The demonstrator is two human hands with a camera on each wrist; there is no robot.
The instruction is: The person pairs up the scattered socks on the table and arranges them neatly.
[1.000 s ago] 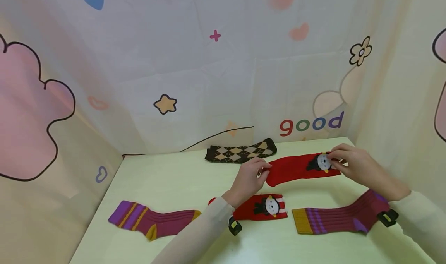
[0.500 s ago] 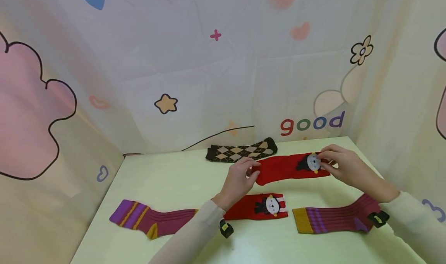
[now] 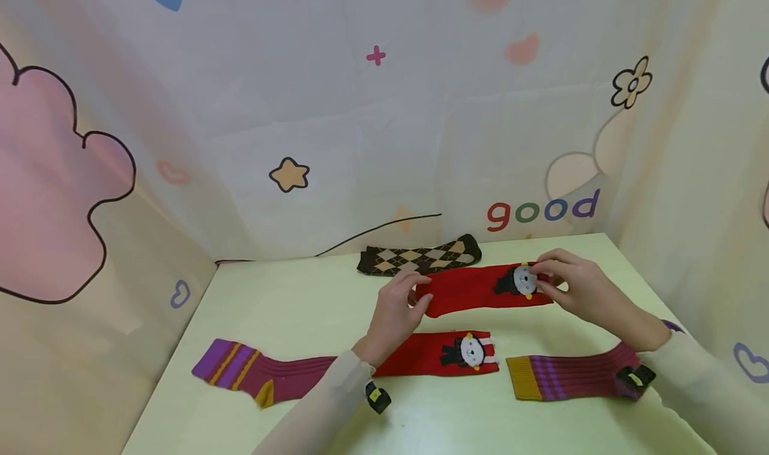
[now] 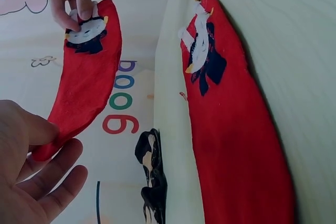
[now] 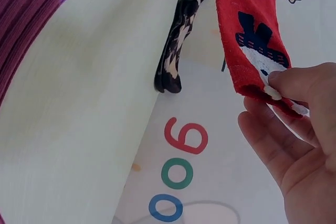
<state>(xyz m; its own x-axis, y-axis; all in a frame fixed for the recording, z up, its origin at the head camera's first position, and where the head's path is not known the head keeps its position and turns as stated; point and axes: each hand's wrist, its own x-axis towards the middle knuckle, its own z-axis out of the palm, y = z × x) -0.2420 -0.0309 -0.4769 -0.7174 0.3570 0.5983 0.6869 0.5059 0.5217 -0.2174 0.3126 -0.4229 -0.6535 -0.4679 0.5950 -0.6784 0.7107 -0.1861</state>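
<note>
A red sock point(image 3: 465, 291) with a white animal face and black patch is held stretched between both hands, raised over the table. My left hand point(image 3: 393, 311) pinches its plain end between thumb and fingers, as the left wrist view shows. At the other end, my right hand point(image 3: 579, 288) pinches the cuff beside the face; in the right wrist view the thumb point(image 5: 294, 82) presses on the white patch. A second red sock point(image 3: 429, 355) with the same face lies flat on the table below, its left part hidden behind the left forearm.
A black and tan argyle sock point(image 3: 414, 259) lies at the table's back edge. One maroon sock with purple and mustard bands point(image 3: 282, 373) lies at left, another maroon sock point(image 3: 577, 375) at right, partly behind the right wrist. Printed curtains point(image 3: 360, 128) hang behind the table point(image 3: 276, 308).
Both hands have moved left together, carrying the stretched red sock with them. The socks on the table stay where they lay; the head view has shifted slightly.
</note>
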